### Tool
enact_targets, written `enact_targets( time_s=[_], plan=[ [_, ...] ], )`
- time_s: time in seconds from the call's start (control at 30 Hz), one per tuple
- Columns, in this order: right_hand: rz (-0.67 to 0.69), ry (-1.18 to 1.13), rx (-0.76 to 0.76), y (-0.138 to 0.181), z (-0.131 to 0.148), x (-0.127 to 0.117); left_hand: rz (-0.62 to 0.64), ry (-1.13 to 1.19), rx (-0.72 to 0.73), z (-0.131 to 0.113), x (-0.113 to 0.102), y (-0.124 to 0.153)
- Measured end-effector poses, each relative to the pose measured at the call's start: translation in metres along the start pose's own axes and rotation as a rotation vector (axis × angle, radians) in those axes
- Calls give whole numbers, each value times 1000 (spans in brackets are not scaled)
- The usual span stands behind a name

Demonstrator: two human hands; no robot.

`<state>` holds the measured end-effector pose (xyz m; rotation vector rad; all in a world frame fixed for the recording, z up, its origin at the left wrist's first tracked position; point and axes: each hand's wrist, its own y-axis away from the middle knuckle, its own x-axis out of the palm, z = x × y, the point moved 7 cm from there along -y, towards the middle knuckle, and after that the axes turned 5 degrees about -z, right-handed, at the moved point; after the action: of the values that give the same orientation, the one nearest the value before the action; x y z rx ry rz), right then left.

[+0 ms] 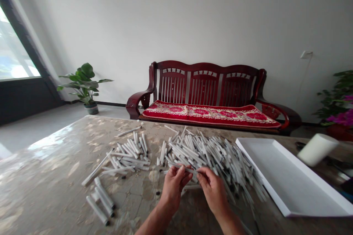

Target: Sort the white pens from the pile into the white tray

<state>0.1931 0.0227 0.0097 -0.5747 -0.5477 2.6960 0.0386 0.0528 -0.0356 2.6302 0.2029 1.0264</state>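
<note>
Between my two hands lies a slender, pale pen (193,171), held crosswise over the near edge of a pile. My left hand (176,181) pinches its left part between thumb and fingers. Closed on the right end is my right hand (211,184); its fingertips partly hide that end. Just beyond is a large heap of whitish translucent pens (209,150), some with dark tips. A smaller group of pale pen tubes (132,152) lies left of it. Nearer, several thicker tubes with black ends (97,211) rest apart on the table.
A shallow white tray (275,176) sits right of the heap, beside a white roll (317,149). Patterned covering spans the table (55,176). Small black caps (157,193) are scattered near my left hand. Behind stand a wooden bench (205,84) and a potted plant (87,86).
</note>
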Motion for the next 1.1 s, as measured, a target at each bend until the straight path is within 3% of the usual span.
enact_targets(
  time_s=[0.73,0.93,1.1],
  plan=[
    [-59,172,-115,1,13,-7,28,-30,59,-6,3,2],
    [24,183,-148,0,18,-5,39,-56,69,-9,5,3],
    [-52,102,-59,-6,14,-27,-123,-7,128,-28,-12,-9]
  ],
)
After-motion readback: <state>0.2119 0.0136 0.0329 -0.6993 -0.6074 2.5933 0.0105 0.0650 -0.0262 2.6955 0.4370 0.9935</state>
